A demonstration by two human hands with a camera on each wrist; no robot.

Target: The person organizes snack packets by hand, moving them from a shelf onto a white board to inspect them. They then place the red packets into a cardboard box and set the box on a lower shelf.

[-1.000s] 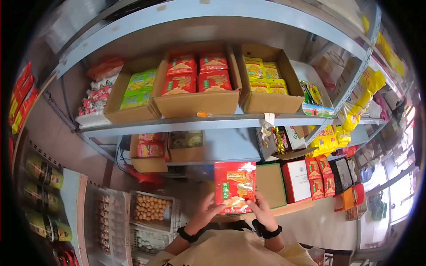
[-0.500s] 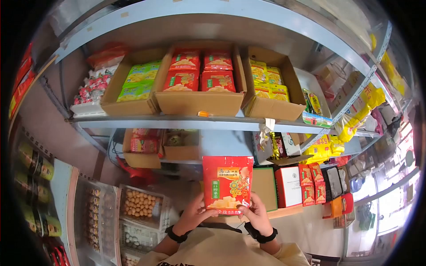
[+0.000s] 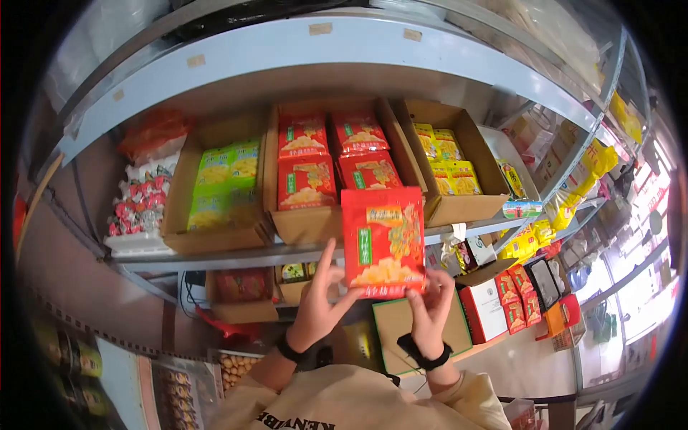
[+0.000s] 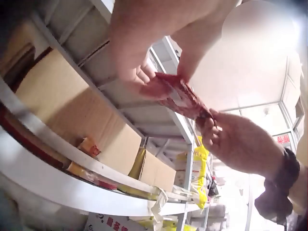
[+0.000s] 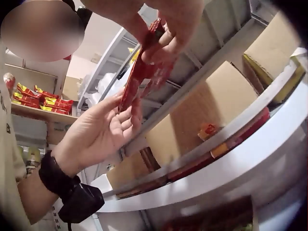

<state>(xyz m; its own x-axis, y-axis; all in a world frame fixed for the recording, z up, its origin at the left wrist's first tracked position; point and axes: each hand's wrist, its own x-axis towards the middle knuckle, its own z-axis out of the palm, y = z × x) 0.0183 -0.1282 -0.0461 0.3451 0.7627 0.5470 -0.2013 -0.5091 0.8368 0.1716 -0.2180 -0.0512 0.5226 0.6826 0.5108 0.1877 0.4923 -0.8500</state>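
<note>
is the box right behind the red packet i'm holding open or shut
Open. The cardboard box has nothing closed over its top, and several red packets show inside, behind the held packet.

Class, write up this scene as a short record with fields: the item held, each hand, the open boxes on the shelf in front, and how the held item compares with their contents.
held item: red packet, printed front facing the person
left hand: grips its lower left corner
right hand: grips its lower right corner
left box: green packets
middle box: red packets
right box: yellow packets
closest match: middle box, similar colour and print
</note>
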